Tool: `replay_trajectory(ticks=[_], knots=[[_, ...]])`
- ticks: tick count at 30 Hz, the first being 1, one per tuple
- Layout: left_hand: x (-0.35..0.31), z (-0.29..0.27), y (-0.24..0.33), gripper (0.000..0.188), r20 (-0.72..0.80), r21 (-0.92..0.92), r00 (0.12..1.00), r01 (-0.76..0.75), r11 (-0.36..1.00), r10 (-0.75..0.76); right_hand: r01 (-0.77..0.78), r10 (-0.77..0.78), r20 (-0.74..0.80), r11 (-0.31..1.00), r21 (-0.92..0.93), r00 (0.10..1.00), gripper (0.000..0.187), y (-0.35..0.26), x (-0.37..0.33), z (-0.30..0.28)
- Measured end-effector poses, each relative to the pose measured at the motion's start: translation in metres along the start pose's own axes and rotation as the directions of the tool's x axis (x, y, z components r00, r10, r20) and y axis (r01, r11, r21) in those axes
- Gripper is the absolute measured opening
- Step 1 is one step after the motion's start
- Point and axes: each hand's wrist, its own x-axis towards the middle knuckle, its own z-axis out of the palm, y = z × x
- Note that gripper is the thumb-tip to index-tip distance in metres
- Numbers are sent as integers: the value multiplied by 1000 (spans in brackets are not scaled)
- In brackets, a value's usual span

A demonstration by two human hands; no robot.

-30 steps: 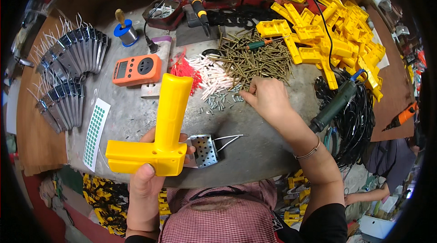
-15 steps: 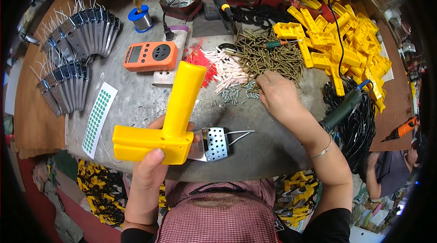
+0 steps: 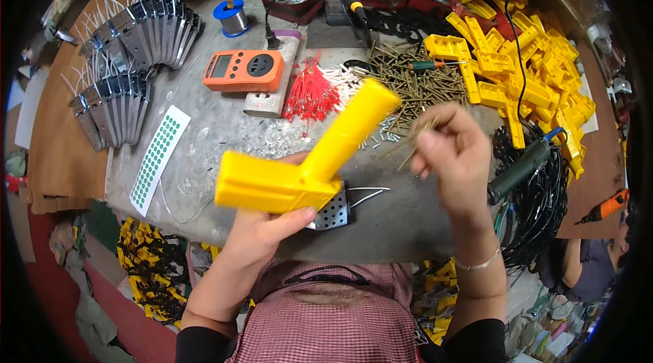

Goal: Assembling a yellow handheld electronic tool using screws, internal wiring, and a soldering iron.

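My left hand grips an L-shaped yellow plastic housing, its round handle pointing up and to the right. Just behind the housing lies a perforated metal plate with white wires, partly hidden. My right hand is raised over the table, fingers closed on a few long brass-coloured screws. Beyond it spreads a heap of similar screws, a small green-handled screwdriver lying on top. Tiny silver screws, white sleeves and red-wired parts lie to the left of that heap.
Yellow plastic shells pile up at the right, above black cables and a dark green power tool. An orange meter, a solder spool, a sticker sheet and wired metal plates occupy the left.
My right hand has lifted off the screw heap and come nearer with screws in its fingers. My left hand has moved right and tilted the housing, now covering more of the perforated plate.
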Motion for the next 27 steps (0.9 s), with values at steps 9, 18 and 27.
replay_trajectory(ticks=[9, 18, 27], knots=[[-1, 10, 3, 52, 65, -228, 998, 38, 973, -24, 25, -69, 202, 976, 215, 977, 20, -13, -26, 23], [-1, 11, -11, 41, 143, 193, 910, -412, 891, 390, 64, 3, 245, 962, -266, 970, 23, -1, -28, 26], [0, 15, -16, 43, 71, 378, 906, -412, 829, 418, 449, -442, 86, 888, -101, 893, 28, -11, -37, 54]])
